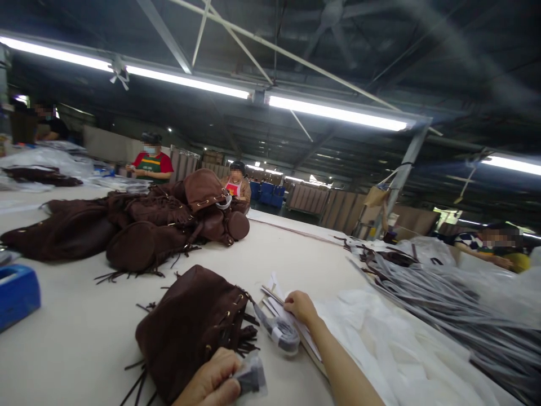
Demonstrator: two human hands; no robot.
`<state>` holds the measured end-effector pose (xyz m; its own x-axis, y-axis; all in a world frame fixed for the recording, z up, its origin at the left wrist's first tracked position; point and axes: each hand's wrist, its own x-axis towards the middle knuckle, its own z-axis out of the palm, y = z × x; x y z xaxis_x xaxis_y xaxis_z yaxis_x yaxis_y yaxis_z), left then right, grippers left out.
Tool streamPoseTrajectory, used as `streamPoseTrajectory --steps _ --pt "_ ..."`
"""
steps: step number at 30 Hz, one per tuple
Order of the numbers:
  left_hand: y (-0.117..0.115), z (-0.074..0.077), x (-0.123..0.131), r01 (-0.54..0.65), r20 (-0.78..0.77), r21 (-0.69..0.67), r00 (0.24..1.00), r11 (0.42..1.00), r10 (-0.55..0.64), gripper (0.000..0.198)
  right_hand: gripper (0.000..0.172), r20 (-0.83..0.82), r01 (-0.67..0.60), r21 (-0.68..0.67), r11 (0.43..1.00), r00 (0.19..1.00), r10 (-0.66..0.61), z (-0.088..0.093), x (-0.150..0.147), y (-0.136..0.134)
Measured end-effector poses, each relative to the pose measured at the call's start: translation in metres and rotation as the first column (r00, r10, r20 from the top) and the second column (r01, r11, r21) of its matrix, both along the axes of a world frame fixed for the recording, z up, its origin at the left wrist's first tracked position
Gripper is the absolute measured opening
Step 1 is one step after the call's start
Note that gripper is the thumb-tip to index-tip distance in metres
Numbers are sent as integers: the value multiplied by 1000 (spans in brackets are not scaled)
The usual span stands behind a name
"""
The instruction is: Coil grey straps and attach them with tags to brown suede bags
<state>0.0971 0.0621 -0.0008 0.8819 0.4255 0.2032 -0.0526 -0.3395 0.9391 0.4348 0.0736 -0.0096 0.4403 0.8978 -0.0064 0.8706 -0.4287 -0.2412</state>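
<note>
A dark brown fringed drawstring bag (190, 321) lies on its side on the white table in front of me. Low in the view, my left hand (215, 375) grips a small clear plastic packet (252, 376) with something dark inside, close beside the bag's mouth. My right hand (301, 307) reaches in from the right, its fingers closed at the edge of a pile of white paper strips (274, 307). Between the hands lies a grey strap coil (281, 334) wrapped in plastic with a white band; part of it runs up to the bag's mouth.
Several brown bags (139, 225) are heaped at the back left. A blue holder (19, 296) stands at the left edge. White wrapping sheets (372, 338) and a bundle of grey plastic-covered straps (443, 304) cover the right side. Other people (153, 160) work across the tables.
</note>
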Motion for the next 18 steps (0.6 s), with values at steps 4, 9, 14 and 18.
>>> streamPoseTrajectory --steps 4,9,14,18 --pt "-2 -1 0 -18 0 -8 1000 1000 18 40 20 -69 -57 26 998 996 59 2 9 -6" --pt "1 -5 2 -35 -15 -10 999 999 35 41 26 -136 -73 42 996 988 78 -1 14 -11" --pt "11 -19 7 -12 -10 55 1000 998 12 54 28 -148 -59 42 997 987 64 -3 18 -15" --pt "7 -14 5 -23 -21 51 999 998 24 47 27 -119 -71 33 997 990 74 0 17 -13"
